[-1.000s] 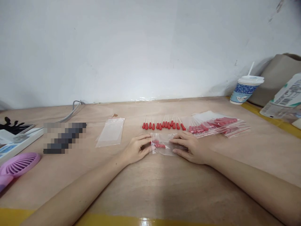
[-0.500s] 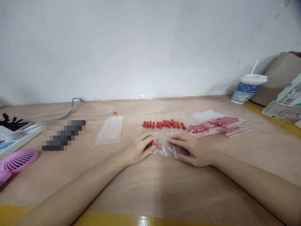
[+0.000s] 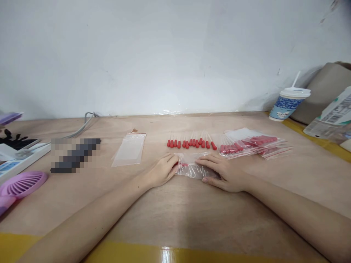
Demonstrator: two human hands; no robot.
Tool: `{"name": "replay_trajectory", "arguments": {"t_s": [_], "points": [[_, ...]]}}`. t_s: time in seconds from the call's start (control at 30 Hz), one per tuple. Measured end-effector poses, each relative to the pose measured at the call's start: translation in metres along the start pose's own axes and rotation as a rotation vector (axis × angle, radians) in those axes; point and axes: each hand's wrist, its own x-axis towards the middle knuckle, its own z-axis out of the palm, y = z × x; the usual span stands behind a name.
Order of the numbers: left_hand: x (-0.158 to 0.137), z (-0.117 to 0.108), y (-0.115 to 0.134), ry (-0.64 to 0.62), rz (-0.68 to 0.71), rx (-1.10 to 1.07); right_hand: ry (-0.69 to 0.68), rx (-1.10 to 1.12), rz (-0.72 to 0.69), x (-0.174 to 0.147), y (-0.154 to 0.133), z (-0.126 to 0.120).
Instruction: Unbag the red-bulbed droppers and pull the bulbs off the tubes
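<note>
A clear plastic bag (image 3: 193, 171) lies on the table in front of me, with small red ends of droppers showing inside near its left side. My left hand (image 3: 164, 170) is closed on the bag's left end, its fingertips partly hidden by the film. At the other end, my right hand (image 3: 223, 171) holds the bag, fingers over its upper edge and thumb at the lower right. Just behind it, loose droppers with red bulbs (image 3: 194, 143) and thin clear stems lie in a row. Bagged red-bulbed droppers (image 3: 246, 144) are piled to the right.
Flat clear bags (image 3: 130, 149) lie at left of centre. Further left are a pixelated dark object (image 3: 76, 156), a pink fan (image 3: 26, 184), a white power strip (image 3: 19, 166) and a grey cable (image 3: 82, 129). A lidded paper cup (image 3: 287, 104) stands at the back right.
The bag looks flatter and more stretched out between my hands. My left fingers have shifted slightly, and less red shows beside them. The view has moved a little.
</note>
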Motion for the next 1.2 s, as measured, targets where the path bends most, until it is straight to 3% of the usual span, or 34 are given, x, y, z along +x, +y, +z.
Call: {"name": "replay_trajectory", "arguments": {"t_s": [0.37, 0.53, 0.73, 0.97, 1.07, 1.13, 1.2], "points": [[-0.011, -0.01, -0.004, 0.013, -0.144, -0.143, -0.002, 0.016, 0.015, 0.0, -0.001, -0.001], [-0.013, -0.012, -0.003, -0.032, -0.108, -0.177, -0.003, 0.023, 0.012, 0.0, -0.001, -0.001], [-0.011, -0.01, -0.005, 0.051, -0.14, -0.229, -0.01, 0.031, 0.017, 0.0, 0.0, -0.001], [-0.008, -0.004, -0.005, 0.055, -0.175, -0.29, 0.002, 0.031, 0.02, 0.0, 0.001, 0.0], [-0.007, -0.025, -0.015, 0.034, -0.195, -0.384, 0.0, 0.036, 0.025, 0.0, 0.0, 0.0], [-0.008, -0.053, -0.029, -0.067, -0.221, -0.455, -0.003, 0.042, 0.03, 0.0, 0.0, 0.0], [-0.011, -0.085, -0.046, -0.091, -0.288, -0.433, -0.004, 0.046, 0.033, -0.001, 0.001, 0.0]]}}
